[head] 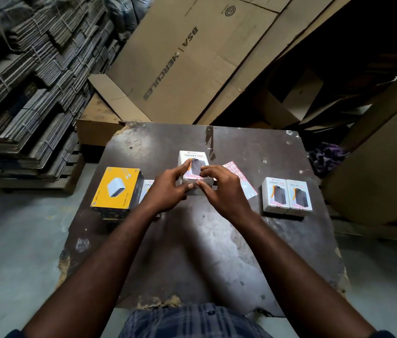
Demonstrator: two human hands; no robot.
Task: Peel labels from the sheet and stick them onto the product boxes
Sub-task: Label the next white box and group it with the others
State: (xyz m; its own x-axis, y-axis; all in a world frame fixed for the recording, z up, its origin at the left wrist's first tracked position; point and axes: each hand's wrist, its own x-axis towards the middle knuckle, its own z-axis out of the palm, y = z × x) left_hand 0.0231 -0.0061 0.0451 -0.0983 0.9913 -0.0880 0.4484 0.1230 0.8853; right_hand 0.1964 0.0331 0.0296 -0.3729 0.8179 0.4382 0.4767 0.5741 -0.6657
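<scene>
A white "Halley 20K" product box (193, 158) stands at the table's middle, tilted toward me. My left hand (168, 186) grips its left side and front. My right hand (221, 189) holds its right side, fingertips pressing a pink label (193, 177) at the box's lower front edge. The label sheet (240, 178), pink and white, lies flat just right of my right hand, partly hidden by it. Two more white Halley boxes (286, 195) stand side by side at the right. Another white box (148, 185) peeks out behind my left hand.
A yellow and black charger box (117, 189) sits on the dark worn table (204, 240) at the left. Large cardboard sheets (192, 57) lean behind the table, bundled flat cardboard (26, 76) is stacked at the left, and more cardboard (375, 167) stands close on the right.
</scene>
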